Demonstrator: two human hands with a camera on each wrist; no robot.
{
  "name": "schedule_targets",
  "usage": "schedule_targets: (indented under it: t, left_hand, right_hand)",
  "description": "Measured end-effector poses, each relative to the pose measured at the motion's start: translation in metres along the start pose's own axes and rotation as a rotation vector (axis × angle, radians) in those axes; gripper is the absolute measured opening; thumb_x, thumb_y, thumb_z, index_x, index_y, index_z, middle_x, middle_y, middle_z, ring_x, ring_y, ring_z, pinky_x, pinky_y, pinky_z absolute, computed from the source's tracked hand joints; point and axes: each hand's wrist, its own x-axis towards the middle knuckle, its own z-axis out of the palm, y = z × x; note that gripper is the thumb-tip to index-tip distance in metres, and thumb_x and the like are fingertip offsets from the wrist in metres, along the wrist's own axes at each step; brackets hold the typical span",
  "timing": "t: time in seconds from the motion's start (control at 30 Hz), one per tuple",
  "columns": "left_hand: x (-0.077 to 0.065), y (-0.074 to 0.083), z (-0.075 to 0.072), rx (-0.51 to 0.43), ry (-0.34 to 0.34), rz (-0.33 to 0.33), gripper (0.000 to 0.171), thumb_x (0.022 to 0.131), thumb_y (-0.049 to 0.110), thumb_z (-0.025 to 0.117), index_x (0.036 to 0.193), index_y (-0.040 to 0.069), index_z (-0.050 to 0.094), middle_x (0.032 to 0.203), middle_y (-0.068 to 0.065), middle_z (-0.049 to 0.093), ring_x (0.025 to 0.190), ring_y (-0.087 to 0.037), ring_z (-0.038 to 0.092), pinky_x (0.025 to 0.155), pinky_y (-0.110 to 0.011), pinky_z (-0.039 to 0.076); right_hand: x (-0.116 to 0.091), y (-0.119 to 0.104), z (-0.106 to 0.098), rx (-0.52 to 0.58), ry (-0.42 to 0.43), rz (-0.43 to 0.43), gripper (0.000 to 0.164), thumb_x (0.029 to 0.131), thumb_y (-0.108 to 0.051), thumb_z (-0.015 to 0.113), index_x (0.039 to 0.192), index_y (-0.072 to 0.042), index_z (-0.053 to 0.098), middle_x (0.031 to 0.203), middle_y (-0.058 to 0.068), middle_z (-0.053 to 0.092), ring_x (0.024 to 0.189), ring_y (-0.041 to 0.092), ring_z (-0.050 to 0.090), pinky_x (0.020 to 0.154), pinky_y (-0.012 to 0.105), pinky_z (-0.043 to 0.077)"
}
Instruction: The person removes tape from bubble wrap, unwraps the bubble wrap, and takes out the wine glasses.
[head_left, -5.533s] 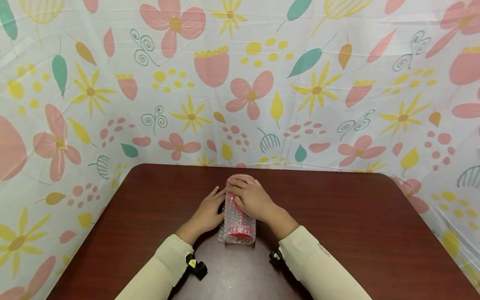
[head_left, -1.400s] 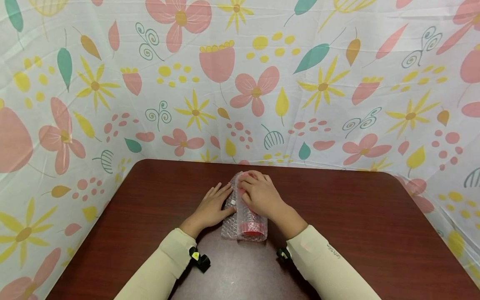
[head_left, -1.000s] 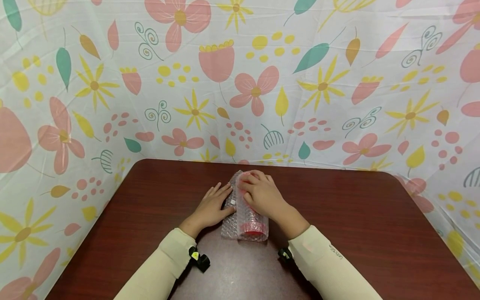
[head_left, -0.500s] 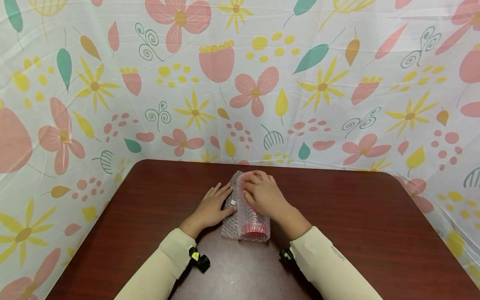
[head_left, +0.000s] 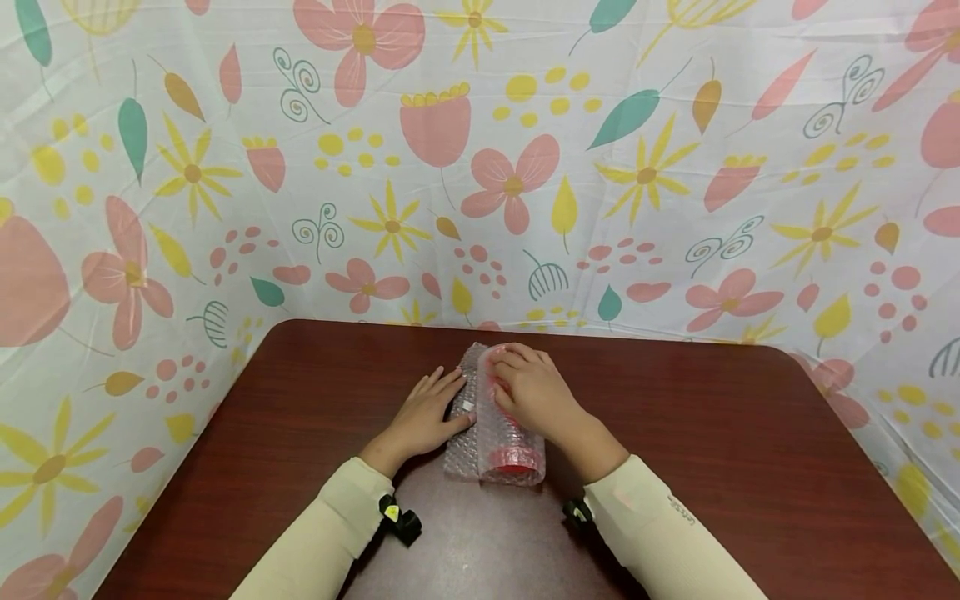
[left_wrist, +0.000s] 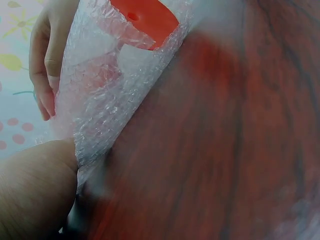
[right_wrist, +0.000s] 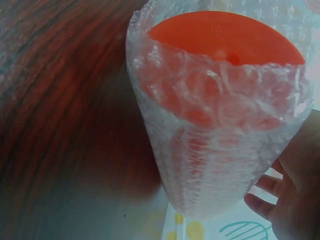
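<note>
A cylinder with a red end [head_left: 516,468] lies lengthwise on the table, rolled in clear bubble wrap [head_left: 461,457]. The right wrist view shows its round red end [right_wrist: 225,37] inside the wrap's open end. My right hand [head_left: 542,398] grips the wrapped cylinder near its far end, with fingers curved over the top. Left of the roll, a flap of wrap lies flat, bearing a small white patch [head_left: 468,406]. My left hand [head_left: 417,422] rests on this flap's left edge, fingers straight and thumb spread. The wrap hides most of the cylinder.
A dark reddish-brown table [head_left: 712,450] with rounded far corners carries the work. Behind it and at both sides hangs a white cloth [head_left: 517,275] with printed flowers and leaves. Black wrist straps [head_left: 401,523] sit at the cream sleeves [head_left: 330,525].
The wrapped cylinder has moved right with my right hand, a little further in the last second, and the flap at its left has come into view. My left hand now lies on that flap.
</note>
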Motion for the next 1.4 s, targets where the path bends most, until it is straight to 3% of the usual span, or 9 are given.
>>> schedule_targets:
  t: [0.7,0.9,1.07,1.2,1.4]
  left_hand:
    - [0.000,0.001,-0.001,-0.012,0.008,-0.002,0.073,0.098,0.051,0.059,0.156,0.012,0.039,0.166,-0.006,0.032,0.157,-0.035,0.017,0.126,-0.054,0.012]
    - [0.000,0.001,0.000,-0.010,0.006,-0.002,0.073,0.098,0.051,0.059,0.156,0.012,0.039,0.166,-0.006,0.032,0.157,-0.034,0.017,0.126,-0.054,0.013]
    - [0.000,0.000,0.000,-0.006,0.003,0.003,0.073,0.098,0.051,0.058,0.156,0.012,0.039,0.166,-0.006,0.032,0.157,-0.034,0.017,0.126,-0.054,0.013]
    - [0.001,0.000,0.001,0.001,0.001,0.004,0.074,0.098,0.052,0.058,0.157,0.012,0.038,0.166,-0.006,0.032,0.157,-0.034,0.017,0.126,-0.053,0.013]
    - [0.000,-0.001,0.001,-0.002,0.004,0.004,0.074,0.098,0.052,0.058,0.156,0.012,0.038,0.166,-0.006,0.032,0.157,-0.034,0.017,0.126,-0.054,0.012]
  right_hand:
    - [-0.002,0.006,-0.005,-0.032,-0.009,-0.011,0.026,0.094,-0.021,0.067,0.117,-0.016,0.075,0.128,0.005,0.064,0.130,0.034,0.049,0.106,0.054,0.041]
    - [-0.002,0.008,-0.004,-0.059,0.056,-0.037,0.018,0.096,-0.027,0.067,0.104,-0.015,0.077,0.117,0.005,0.066,0.122,0.032,0.054,0.107,0.052,0.041]
    - [-0.002,0.010,0.000,-0.061,0.127,-0.059,0.011,0.093,-0.023,0.071,0.097,-0.014,0.076,0.113,0.005,0.066,0.119,0.030,0.056,0.104,0.049,0.044]
    - [-0.003,0.012,0.002,-0.035,0.152,-0.077,0.013,0.092,-0.020,0.072,0.100,-0.011,0.075,0.116,0.007,0.068,0.119,0.031,0.059,0.100,0.050,0.047]
    - [-0.006,0.014,-0.002,-0.029,0.106,-0.054,0.018,0.093,-0.020,0.070,0.109,-0.014,0.076,0.120,0.006,0.066,0.121,0.031,0.058,0.098,0.052,0.048]
